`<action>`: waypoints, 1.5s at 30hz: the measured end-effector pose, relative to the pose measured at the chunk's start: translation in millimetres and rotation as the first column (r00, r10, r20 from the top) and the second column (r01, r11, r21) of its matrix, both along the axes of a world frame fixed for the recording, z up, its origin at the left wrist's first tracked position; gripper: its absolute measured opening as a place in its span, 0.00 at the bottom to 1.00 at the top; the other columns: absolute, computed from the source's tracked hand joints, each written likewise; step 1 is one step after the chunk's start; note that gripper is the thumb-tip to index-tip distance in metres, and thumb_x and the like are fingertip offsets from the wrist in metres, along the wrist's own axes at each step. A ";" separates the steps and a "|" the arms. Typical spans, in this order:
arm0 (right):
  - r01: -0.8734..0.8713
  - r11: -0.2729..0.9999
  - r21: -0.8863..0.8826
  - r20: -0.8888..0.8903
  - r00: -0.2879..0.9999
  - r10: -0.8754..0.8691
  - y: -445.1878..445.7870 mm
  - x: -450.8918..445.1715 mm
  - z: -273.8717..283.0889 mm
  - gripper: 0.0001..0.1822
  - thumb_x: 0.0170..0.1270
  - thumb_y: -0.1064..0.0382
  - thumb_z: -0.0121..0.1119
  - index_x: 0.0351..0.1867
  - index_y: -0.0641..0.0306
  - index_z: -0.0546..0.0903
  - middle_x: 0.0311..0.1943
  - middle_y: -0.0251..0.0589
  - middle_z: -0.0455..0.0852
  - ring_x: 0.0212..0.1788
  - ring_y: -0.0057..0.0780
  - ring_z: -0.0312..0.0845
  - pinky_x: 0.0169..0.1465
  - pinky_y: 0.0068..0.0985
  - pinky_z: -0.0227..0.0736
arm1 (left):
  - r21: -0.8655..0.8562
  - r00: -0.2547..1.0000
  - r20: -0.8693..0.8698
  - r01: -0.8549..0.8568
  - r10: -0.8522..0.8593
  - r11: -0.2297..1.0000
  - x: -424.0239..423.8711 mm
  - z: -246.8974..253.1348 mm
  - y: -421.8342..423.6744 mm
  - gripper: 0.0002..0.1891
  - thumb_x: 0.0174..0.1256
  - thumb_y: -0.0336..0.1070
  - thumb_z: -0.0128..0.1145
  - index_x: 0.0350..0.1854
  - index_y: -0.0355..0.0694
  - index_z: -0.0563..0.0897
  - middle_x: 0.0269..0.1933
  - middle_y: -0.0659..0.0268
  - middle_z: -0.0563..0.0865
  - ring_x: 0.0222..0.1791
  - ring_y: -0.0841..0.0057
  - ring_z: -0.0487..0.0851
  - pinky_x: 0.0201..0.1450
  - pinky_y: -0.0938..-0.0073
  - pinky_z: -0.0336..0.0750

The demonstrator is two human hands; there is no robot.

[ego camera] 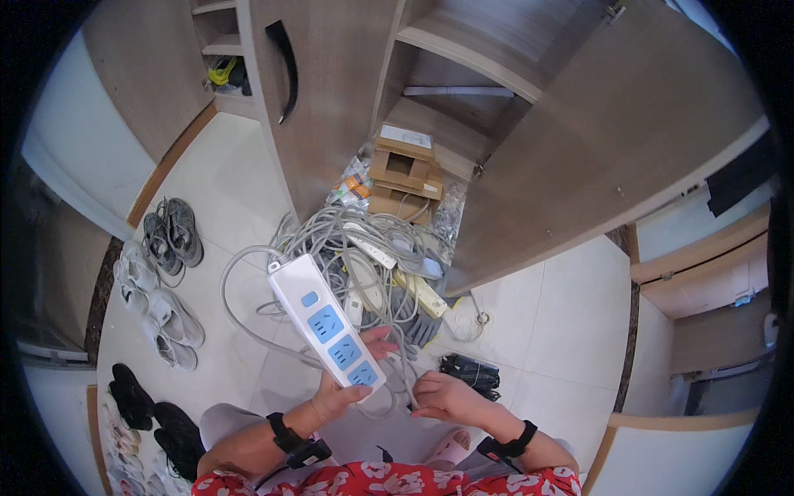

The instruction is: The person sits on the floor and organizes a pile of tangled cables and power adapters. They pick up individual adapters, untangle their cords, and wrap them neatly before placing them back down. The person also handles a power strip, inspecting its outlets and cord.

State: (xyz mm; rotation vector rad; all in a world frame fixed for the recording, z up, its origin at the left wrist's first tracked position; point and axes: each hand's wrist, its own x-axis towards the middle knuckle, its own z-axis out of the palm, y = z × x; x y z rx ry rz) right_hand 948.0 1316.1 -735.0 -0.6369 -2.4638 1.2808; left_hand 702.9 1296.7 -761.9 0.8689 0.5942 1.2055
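A white power strip with blue sockets (327, 327) is held up at its lower end by my left hand (341, 394), thumb on its face and fingers showing past its right edge. Its thick grey cable loops out to the left. To the right, my right hand (450, 398) has its fingers closed on a grey cable (406, 378). Beyond both hands lies a tangled heap of grey cables (329, 226) on the floor, with another white power strip (372, 247) and a yellowed power strip (422, 294) in it. Grey gloves (425, 327) lie partly under the cables.
Cardboard boxes (403, 167) are stacked at the open cabinet, between a left door (329, 93) and a right door (589, 142). A black folded bundle (471, 374) lies beside my right hand. Several pairs of shoes (177, 316) line the left side of the tiled floor.
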 end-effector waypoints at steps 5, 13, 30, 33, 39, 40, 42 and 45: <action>-0.194 0.962 0.192 0.147 0.975 0.168 -23.1 0.7 -35.0 0.10 0.59 0.58 0.62 0.33 0.62 0.82 0.43 0.35 0.81 0.50 0.37 0.74 0.52 0.32 0.73 | -0.260 0.995 -0.021 -0.098 0.096 0.961 21.7 5.2 -13.5 0.37 0.48 0.35 0.65 0.66 0.40 0.68 0.64 0.60 0.73 0.67 0.58 0.72 0.68 0.60 0.66; -0.022 0.998 0.061 0.045 0.999 0.020 -14.3 4.9 -41.4 0.14 0.55 0.70 0.62 0.45 0.60 0.83 0.48 0.39 0.81 0.54 0.37 0.75 0.56 0.31 0.73 | -0.246 0.942 -0.157 -0.329 0.297 0.912 13.9 -17.0 -15.3 0.34 0.45 0.30 0.63 0.60 0.40 0.68 0.52 0.66 0.76 0.54 0.73 0.76 0.58 0.69 0.71; 0.081 0.119 -0.990 -0.036 0.657 -0.753 47.3 -62.7 -25.9 0.20 0.77 0.57 0.49 0.65 0.58 0.72 0.27 0.25 0.67 0.25 0.16 0.60 0.32 0.17 0.60 | 0.055 0.925 -0.347 0.186 -0.155 0.981 9.8 -38.1 -67.4 0.38 0.47 0.45 0.71 0.63 0.40 0.71 0.60 0.58 0.78 0.58 0.74 0.75 0.62 0.69 0.68; 0.110 0.271 -0.956 -0.134 0.660 -0.740 44.4 -43.2 0.2 0.20 0.77 0.57 0.48 0.66 0.59 0.71 0.25 0.25 0.65 0.24 0.16 0.57 0.30 0.17 0.57 | -0.033 0.959 -0.264 0.103 -0.108 0.994 8.9 -29.0 -50.6 0.42 0.47 0.45 0.71 0.66 0.38 0.67 0.59 0.59 0.79 0.58 0.73 0.76 0.62 0.71 0.69; 0.377 0.786 -0.490 -0.018 0.897 -0.441 2.9 12.0 30.5 0.16 0.72 0.66 0.53 0.59 0.64 0.78 0.29 0.33 0.76 0.32 0.24 0.74 0.37 0.23 0.70 | -0.176 1.000 -0.015 -0.013 0.010 0.984 2.4 5.8 -12.2 0.37 0.47 0.38 0.71 0.63 0.35 0.72 0.65 0.55 0.72 0.64 0.65 0.74 0.66 0.63 0.67; 0.354 0.838 -0.415 0.009 0.923 -0.385 -2.8 20.4 27.3 0.15 0.71 0.67 0.54 0.57 0.65 0.79 0.29 0.35 0.78 0.33 0.27 0.75 0.38 0.24 0.70 | -0.143 1.000 0.011 -0.010 0.011 0.990 3.8 5.5 -6.8 0.37 0.47 0.38 0.71 0.63 0.35 0.72 0.66 0.54 0.71 0.64 0.63 0.74 0.66 0.62 0.67; 0.248 0.911 -0.330 -0.039 0.961 -0.275 -8.1 20.8 10.0 0.15 0.69 0.69 0.56 0.56 0.64 0.80 0.31 0.39 0.78 0.35 0.32 0.77 0.38 0.26 0.71 | -0.083 0.999 0.021 0.029 -0.027 0.996 6.0 6.0 3.9 0.39 0.47 0.37 0.70 0.65 0.35 0.69 0.69 0.53 0.69 0.64 0.58 0.74 0.65 0.59 0.68; 0.122 0.969 -0.215 -0.081 0.986 -0.143 -9.2 14.0 -15.1 0.20 0.61 0.72 0.59 0.56 0.59 0.80 0.34 0.40 0.78 0.37 0.38 0.77 0.40 0.30 0.73 | -0.164 0.989 0.131 0.083 -0.061 0.983 11.3 9.8 6.9 0.38 0.46 0.33 0.69 0.65 0.36 0.70 0.70 0.54 0.69 0.62 0.58 0.76 0.65 0.58 0.69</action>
